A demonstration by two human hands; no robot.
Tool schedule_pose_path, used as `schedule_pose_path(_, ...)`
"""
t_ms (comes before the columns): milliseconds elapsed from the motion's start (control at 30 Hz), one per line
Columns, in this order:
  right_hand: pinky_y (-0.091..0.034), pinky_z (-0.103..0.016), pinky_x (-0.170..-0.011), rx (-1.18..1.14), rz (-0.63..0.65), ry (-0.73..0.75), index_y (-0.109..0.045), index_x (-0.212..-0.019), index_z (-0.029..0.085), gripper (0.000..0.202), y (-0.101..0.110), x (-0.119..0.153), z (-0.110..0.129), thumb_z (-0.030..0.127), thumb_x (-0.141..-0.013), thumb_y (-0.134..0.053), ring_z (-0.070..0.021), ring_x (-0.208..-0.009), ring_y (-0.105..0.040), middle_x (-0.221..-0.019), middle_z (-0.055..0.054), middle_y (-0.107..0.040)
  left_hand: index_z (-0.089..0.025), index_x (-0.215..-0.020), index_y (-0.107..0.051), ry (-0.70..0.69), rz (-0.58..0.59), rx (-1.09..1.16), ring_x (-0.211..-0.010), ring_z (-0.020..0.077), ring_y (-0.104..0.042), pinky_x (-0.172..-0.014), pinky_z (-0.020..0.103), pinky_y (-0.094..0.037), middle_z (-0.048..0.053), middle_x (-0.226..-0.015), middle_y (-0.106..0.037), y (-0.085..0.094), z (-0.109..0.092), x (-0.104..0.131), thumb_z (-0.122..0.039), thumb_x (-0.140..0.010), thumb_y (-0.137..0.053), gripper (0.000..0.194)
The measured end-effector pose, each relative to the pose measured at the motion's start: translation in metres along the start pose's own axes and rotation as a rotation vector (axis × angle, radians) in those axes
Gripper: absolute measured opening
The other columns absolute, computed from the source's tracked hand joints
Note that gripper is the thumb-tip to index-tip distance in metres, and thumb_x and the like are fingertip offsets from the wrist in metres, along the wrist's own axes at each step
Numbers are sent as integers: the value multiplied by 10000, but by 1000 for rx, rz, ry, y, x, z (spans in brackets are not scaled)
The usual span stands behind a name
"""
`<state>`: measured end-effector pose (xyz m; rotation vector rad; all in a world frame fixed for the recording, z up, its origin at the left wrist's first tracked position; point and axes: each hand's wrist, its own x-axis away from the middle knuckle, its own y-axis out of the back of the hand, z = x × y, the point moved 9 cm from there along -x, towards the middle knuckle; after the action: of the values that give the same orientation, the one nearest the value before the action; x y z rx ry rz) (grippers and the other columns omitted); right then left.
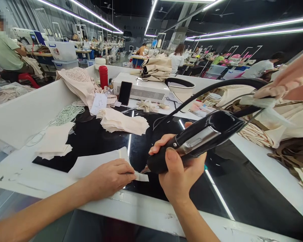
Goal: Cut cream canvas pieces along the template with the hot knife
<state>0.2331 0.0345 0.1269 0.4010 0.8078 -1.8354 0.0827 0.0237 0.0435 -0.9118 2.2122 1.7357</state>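
Note:
My right hand [180, 168] is wrapped around a black corded hand tool [204, 136] with a silver lever along its side. The tool lies tilted, its cable end up to the right and its rounded front end low on the left. That front end hovers close to a thin white sheet [98, 163], which lies over the glossy black table panel [146, 144]. My left hand [113, 176] has its fingers closed on the right end of the sheet. I cannot tell whether the sheet is cloth or paper.
A stack of cream fabric pieces [123, 121] lies ahead, with smaller pieces [55, 139] and tangled green cord [69, 114] leftward. Behind stand a phone [125, 93], a red bottle [103, 76] and a vented white box [141, 88]. The black cable [204, 89] arcs rightward. People work beyond.

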Motion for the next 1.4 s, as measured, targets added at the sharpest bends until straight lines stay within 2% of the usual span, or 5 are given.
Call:
schedule_pose_path(400,-580,-263,-546,19,10,6,-554,-1067,284,297,-10,3,-7,221,-862,-760,-112,-587,-654,-831,67,-698,-155,-1153,-716,4,13,-12,-989,203,-671,-883,316,-582,76,-1060,-729,2,-1,-1,-114,-1078,-527,208)
schedule_pose_path(733,-589,-274,-560,56,6,-6,-569,-1040,273,237,-6,3,-6,215,-885,-739,-113,-593,-658,-837,61,-693,-162,-1171,-715,-8,9,-39,-996,197,-682,-900,313,-592,82,-1063,-726,2,-1,-1,-123,-1079,-523,216)
schedule_pose_path(933,-577,-270,-573,48,-30,20,-594,-1110,277,294,7,1,0,194,-878,-754,-116,-605,-661,-845,54,-702,-152,-1166,-709,-4,13,-45,-976,202,-682,-898,323,-594,84,-1071,-722,0,1,1,-109,-1063,-545,199)
schedule_pose_path(1200,-582,-271,-560,95,-26,11,-574,-1223,308,416,7,2,-2,174,-863,-733,-120,-592,-658,-840,61,-700,-158,-1171,-713,-9,12,-47,-991,201,-685,-912,330,-601,93,-1073,-722,-2,2,2,-120,-1070,-529,213)
schedule_pose_path(1400,-584,-279,-572,23,-25,-9,-601,-1194,295,343,6,4,3,210,-890,-736,-121,-597,-655,-839,51,-698,-150,-1174,-710,-9,10,-37,-988,207,-680,-911,327,-588,89,-1075,-728,2,0,0,-127,-1072,-541,199)
